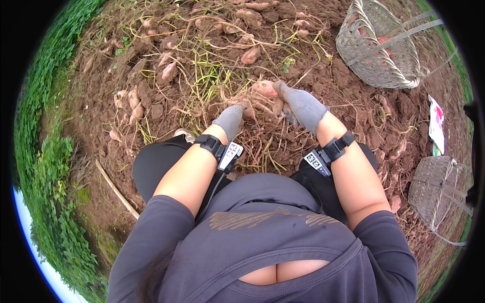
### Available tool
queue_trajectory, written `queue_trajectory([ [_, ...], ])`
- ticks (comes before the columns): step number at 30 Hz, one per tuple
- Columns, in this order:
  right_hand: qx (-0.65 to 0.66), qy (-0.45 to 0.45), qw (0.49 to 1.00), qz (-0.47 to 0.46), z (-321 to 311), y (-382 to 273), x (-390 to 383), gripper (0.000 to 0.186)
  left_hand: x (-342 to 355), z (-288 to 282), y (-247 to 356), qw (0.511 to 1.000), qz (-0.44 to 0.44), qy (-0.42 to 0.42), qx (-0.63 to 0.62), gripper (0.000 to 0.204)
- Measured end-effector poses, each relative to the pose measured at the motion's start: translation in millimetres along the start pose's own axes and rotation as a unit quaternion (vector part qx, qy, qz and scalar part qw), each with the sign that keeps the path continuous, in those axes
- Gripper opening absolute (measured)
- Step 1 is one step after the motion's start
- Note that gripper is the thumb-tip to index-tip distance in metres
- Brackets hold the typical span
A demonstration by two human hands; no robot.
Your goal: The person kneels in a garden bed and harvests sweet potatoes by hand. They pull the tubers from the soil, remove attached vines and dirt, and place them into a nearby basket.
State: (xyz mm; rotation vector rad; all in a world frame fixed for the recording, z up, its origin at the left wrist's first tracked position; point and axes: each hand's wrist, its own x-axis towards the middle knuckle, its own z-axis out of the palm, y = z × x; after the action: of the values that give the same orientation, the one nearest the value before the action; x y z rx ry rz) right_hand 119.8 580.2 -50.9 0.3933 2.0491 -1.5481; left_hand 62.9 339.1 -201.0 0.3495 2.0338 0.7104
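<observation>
My left hand (231, 120), in a grey knit glove with soil-stained fingers, is closed at the near left side of a tangled clump of sweet potato roots (260, 102). My right hand (303, 107), gloved the same way, bends over the clump from the right. Its fingers close on a pinkish sweet potato (265, 89) at the top of the clump. Another brownish tuber (277, 106) hangs beside the right palm. The left fingertips are partly hidden among the roots, so exactly what they pinch is hard to see.
Dug sweet potatoes (168, 70) and cut vines (212, 76) lie over loose brown soil. A woven basket (376, 65) holding some tubers tilts at the far right; another basket (429, 189) stands nearer. A white-and-red bag (436, 126) lies between them. A stick (116, 188) rests at left.
</observation>
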Motion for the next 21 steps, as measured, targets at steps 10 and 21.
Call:
queue_trajectory([
  [10,-0.025,-0.077,0.996,0.021,8.8,1.6,-0.1,0.061,-79.7,-16.5,112.9,0.899,0.147,0.129,-0.391,0.047],
  [21,-0.162,0.115,0.979,-0.042,-5.1,21.0,13.1,0.046,-28.5,-39.2,32.5,0.761,0.066,0.334,-0.552,0.039],
])
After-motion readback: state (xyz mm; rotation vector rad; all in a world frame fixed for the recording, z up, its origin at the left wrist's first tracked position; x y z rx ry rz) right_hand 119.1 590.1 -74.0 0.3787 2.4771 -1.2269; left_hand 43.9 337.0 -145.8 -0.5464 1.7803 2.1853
